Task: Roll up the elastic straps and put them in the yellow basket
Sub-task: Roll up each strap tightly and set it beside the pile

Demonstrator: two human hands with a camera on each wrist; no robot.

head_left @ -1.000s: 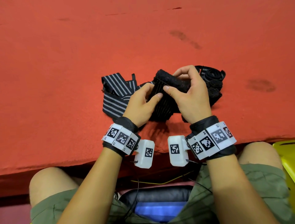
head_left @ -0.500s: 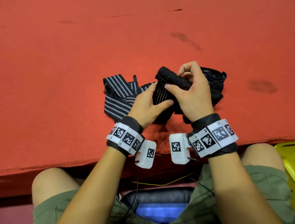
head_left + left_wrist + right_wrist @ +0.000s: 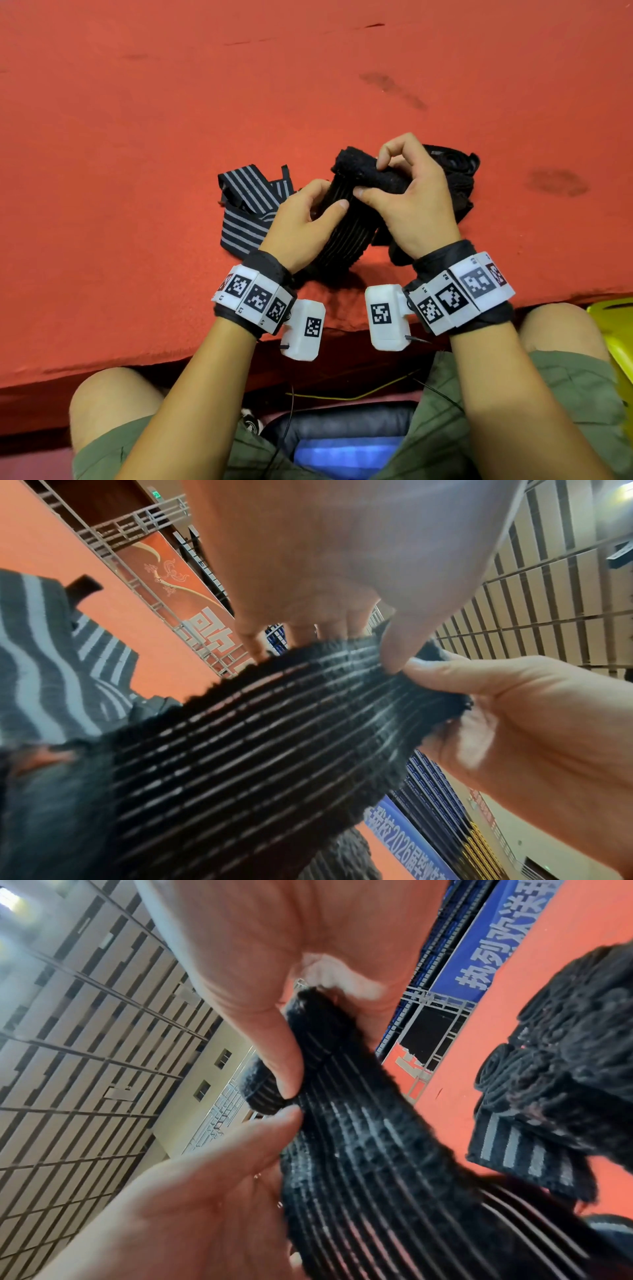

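Surface: red felt-like table cover (image 3: 144, 144), matte, with a few dark smudges; its near edge runs in front of the seated person's knees.
Strap in hand: black elastic strap (image 3: 346, 219), ribbed, with thin pale lines running along its length and fuzzy edges; its far end is wound into a short, nubbly roll (image 3: 370, 171).
Axis: the roll lies crosswise, left-far to right-near; the loose tail runs from it toward the person, sloping down to the table edge.
Right hand: right hand (image 3: 416, 202) grips the roll, thumb on the near side, forefinger curled over the top.
Left hand: left hand (image 3: 301, 226) pinches the flat tail just below the roll, thumb on top, fingers underneath; the two thumb tips almost meet.
Other straps: grey-and-black striped strap (image 3: 246, 209) lies crumpled flat on the table, just left of the left hand; a heap of black straps (image 3: 452, 178) lies behind the right hand, some coiled.
Basket: yellow basket (image 3: 613, 329), glossy plastic, only a corner visible at the right edge, below table level beside the right knee.
Change: compared with half a second ago, the right forefinger has lifted and arched higher over the roll, and the left thumb sits closer to it.
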